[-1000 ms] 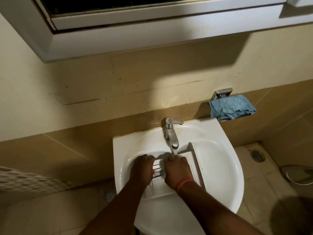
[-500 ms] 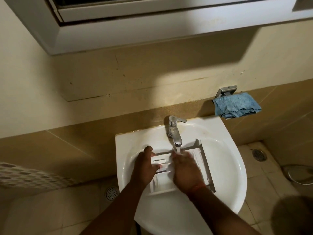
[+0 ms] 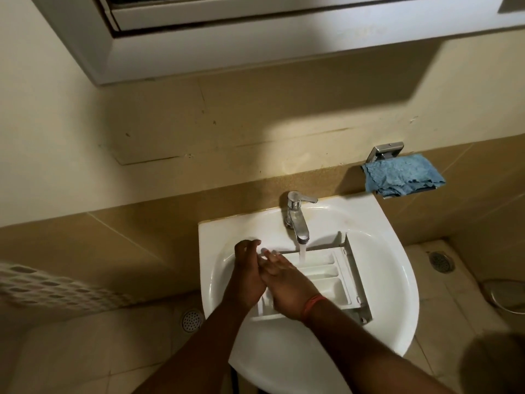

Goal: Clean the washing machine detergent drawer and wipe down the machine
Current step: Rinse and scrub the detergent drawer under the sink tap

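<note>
white ribbed plastic drawer (image 3: pixel 324 275), glossy round basin (image 3: pixel 392 294)

A floor drain (image 3: pixel 440 261) sits right of the white basin (image 3: pixel 392 280).

White detergent drawer (image 3: pixel 326 277) (three open compartments) lies flat in the basin, under running water.

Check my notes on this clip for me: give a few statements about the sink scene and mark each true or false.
1. Water runs from the tap. True.
2. The drawer lies in the sink. True.
3. The blue cloth is in the left hand. False: it hangs on a wall holder right of the tap.
4. The right hand is on the tap. False: it meets the left hand over the drawer.
</note>
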Motion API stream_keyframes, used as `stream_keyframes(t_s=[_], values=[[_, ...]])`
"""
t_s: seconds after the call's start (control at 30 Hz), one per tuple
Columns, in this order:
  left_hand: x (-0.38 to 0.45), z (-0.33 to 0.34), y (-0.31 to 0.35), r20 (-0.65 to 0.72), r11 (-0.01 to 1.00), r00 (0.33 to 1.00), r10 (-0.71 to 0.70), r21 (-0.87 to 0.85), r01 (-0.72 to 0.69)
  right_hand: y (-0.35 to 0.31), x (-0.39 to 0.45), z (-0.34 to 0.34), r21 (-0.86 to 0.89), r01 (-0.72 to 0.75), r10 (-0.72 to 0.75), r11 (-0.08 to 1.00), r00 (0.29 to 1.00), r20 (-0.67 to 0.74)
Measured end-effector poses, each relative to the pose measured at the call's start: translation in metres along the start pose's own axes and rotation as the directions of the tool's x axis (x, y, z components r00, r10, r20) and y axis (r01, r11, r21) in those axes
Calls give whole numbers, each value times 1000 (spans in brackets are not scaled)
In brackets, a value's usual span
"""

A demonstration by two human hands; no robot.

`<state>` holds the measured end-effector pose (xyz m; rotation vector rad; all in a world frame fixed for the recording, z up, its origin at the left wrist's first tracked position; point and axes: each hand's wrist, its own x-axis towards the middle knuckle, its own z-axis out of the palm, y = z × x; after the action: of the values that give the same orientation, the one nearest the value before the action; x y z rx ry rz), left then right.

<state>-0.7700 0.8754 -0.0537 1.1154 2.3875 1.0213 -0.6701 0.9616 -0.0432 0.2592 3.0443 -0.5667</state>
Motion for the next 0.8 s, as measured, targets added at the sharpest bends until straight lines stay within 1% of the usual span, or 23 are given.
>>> stream_keyframes(t_s=[0.03,0.07,0.1,0.17,0.2,0.27,0.3,0.33,0.37,0.4,0.43,0.47,0.5,0.53,0.57,0.6,0.67,0.7,0.73,0.8], values=[[-1,-1,0,29,999,1000,-5,-47,7,9,-6,-5,-11,42,-42,999,999,6],[-1,-3,1,55,998,998,-20,-64,24,17,-13,-10,-23,45,-45,999,999,9],[1,-3,4,64,998,998,-27,-60,30,25,-19,-11,-44,-3,3,999,1000,14],[3,-7,5,74,996,995,-66,-52,70,35,-37,-16,-99,-194,195,976,981,5],[4,-9,5,91,994,992,-88,-56,93,40,-48,-17,-113,-317,316,942,948,-26],[4,-11,5,98,993,990,-100,-50,105,41,-64,-22,-90,-535,527,840,845,-92],[4,-10,4,96,995,991,-95,-32,98,39,-65,-23,-85,-600,593,795,799,-98],[4,-10,5,101,996,991,-91,-8,92,34,-61,-22,-61,-638,634,767,769,-79],[3,-10,6,104,997,991,-78,20,77,26,-53,-21,-5,-649,648,761,760,-53],[3,-10,7,107,997,993,-56,50,51,17,-44,-19,78,-613,617,786,786,-35],[3,-10,6,111,997,993,-34,74,26,8,-33,-17,147,-533,542,833,840,-26],[3,-11,6,118,996,993,-12,91,1,2,-26,-13,172,-418,427,892,904,-18],[3,-12,5,118,994,993,10,106,-23,1,-21,-10,140,-298,302,944,953,-9],[3,-14,3,118,992,993,14,120,-28,2,-21,-10,73,-226,227,971,974,4],[2,-16,1,119,991,993,3,134,-19,7,-23,-12,6,-235,234,972,972,15],[0,-19,0,119,989,993,-13,148,-5,13,-29,-16,-41,-299,300,953,954,13],[-3,-26,-3,105,984,994,-27,178,8,23,-44,-23,-43,-450,448,892,893,-46],[-4,-29,-4,98,982,995,-26,191,7,26,-50,-24,-16,-491,489,871,869,-73],[-6,-32,-4,95,979,995,-21,205,1,27,-54,-26,12,-500,500,866,863,-66],[-8,-42,0,94,972,996,-5,235,-17,27,-60,-30,74,-470,473,879,881,-27]])
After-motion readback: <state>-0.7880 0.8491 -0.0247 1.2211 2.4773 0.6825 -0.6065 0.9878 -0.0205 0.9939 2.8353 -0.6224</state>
